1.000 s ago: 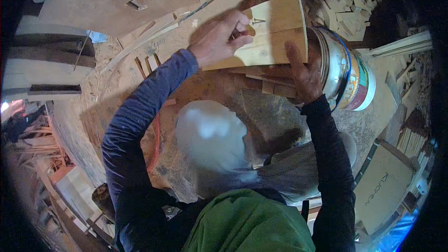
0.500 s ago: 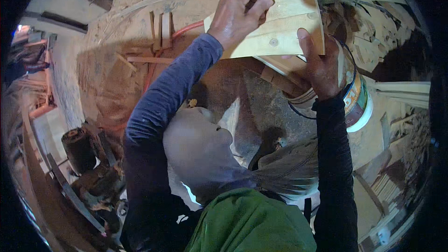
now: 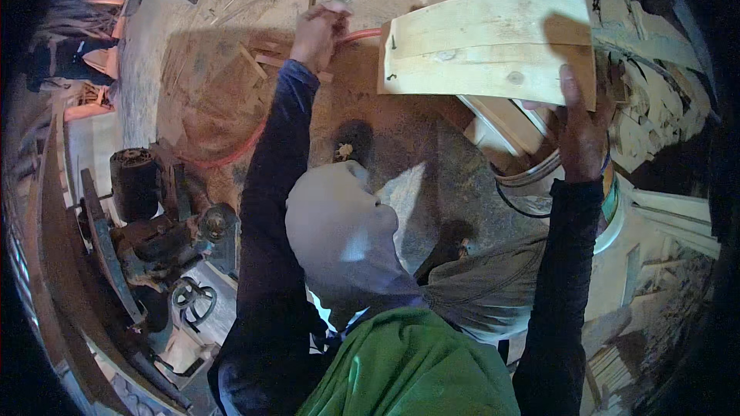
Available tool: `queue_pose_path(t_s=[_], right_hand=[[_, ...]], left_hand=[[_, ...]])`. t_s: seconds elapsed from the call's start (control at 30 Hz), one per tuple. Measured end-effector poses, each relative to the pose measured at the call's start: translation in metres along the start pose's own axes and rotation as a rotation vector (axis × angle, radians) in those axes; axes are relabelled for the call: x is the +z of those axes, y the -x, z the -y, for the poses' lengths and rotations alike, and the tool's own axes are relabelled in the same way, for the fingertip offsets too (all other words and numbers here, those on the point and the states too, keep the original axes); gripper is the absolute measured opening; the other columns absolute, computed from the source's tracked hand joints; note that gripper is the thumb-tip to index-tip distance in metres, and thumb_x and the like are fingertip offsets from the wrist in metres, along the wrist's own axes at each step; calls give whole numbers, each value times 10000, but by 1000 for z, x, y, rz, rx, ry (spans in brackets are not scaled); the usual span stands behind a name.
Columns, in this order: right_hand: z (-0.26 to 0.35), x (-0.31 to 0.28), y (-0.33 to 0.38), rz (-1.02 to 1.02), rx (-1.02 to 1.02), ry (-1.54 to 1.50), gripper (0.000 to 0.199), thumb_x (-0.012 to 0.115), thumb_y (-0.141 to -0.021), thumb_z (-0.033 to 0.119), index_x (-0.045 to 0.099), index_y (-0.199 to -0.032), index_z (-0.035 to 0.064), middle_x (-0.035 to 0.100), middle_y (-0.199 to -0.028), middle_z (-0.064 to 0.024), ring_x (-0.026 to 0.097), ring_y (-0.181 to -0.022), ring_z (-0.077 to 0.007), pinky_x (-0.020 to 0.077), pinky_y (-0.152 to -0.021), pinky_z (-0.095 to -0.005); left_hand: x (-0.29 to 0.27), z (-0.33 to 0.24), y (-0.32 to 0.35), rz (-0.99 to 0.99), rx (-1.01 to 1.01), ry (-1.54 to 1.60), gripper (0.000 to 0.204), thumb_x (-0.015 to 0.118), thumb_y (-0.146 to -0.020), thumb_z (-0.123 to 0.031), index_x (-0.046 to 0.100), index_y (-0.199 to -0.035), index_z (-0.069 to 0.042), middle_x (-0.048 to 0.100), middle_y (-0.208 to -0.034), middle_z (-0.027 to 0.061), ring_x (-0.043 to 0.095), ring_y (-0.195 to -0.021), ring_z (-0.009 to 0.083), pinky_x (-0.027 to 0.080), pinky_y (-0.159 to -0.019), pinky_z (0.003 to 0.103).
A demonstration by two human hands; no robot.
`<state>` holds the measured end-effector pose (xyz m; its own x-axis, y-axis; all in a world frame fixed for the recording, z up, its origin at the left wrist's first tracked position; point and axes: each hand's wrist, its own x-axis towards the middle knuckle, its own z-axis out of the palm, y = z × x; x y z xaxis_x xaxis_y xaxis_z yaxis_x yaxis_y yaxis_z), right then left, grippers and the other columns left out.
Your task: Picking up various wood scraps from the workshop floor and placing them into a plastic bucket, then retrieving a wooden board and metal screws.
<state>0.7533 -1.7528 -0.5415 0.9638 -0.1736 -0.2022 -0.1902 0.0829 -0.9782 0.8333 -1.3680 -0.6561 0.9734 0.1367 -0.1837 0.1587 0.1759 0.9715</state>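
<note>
In the upper right of the frame, the right hand (image 3: 580, 119) holds up a pale wooden panel (image 3: 493, 46) made of flat boards. Its fingers are pressed against the lower right edge, so only that one corner is gripped. The left hand (image 3: 317, 31), near the top middle, is curled shut around something small, maybe the orange hose (image 3: 231, 156) that runs down the floor, but the view is too dim to be sure. The panel is wide, and one hand on one corner may not be enough. It could tip to the left, slip out and fall on the dusty floor (image 3: 432, 185) or the round drum (image 3: 609, 208) below it. Small nails seem to stick out on its left edge and could scratch.
</note>
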Motion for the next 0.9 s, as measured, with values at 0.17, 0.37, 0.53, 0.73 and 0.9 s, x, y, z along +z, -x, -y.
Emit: queue_pose_path(t_s=[0.17,0.37,0.53,0.73,0.9], right_hand=[[-12,-23,-13,46,-328,292,367,568,-898,230,510,-1183,6,585,-1102,-108,587,-962,-223,511,-770,-333],[-4,-31,-7,75,-90,205,393,591,-887,216,488,-1243,86,500,-1241,-119,513,-1117,-222,461,-903,-341],[9,-18,0,5,-193,2,342,565,-904,268,587,-1047,-41,647,-928,-100,647,-770,-165,523,-644,-272],[8,-28,2,27,-342,126,346,589,-888,264,584,-1047,-43,643,-926,-114,660,-746,-194,535,-632,-296],[6,-34,0,28,-76,-17,369,561,-895,194,498,-1232,58,533,-1157,-146,557,-1063,-245,522,-841,-374]], left_hand=[[11,23,10,137,-57,-493,236,528,-915,-239,610,-898,-18,595,-820,44,524,-750,122,428,-674,256],[50,21,15,292,30,-810,356,621,-856,-373,623,-918,-23,594,-795,11,517,-775,92,422,-696,253],[53,28,9,241,43,-713,286,644,-842,-293,628,-875,-9,604,-746,7,531,-709,77,422,-627,222],[45,26,12,70,-195,-278,72,625,-814,-96,613,-813,-25,604,-766,18,531,-648,85,428,-572,228],[27,27,17,172,-198,-188,55,629,-803,-61,606,-845,-35,591,-761,11,507,-618,78,394,-532,216]])
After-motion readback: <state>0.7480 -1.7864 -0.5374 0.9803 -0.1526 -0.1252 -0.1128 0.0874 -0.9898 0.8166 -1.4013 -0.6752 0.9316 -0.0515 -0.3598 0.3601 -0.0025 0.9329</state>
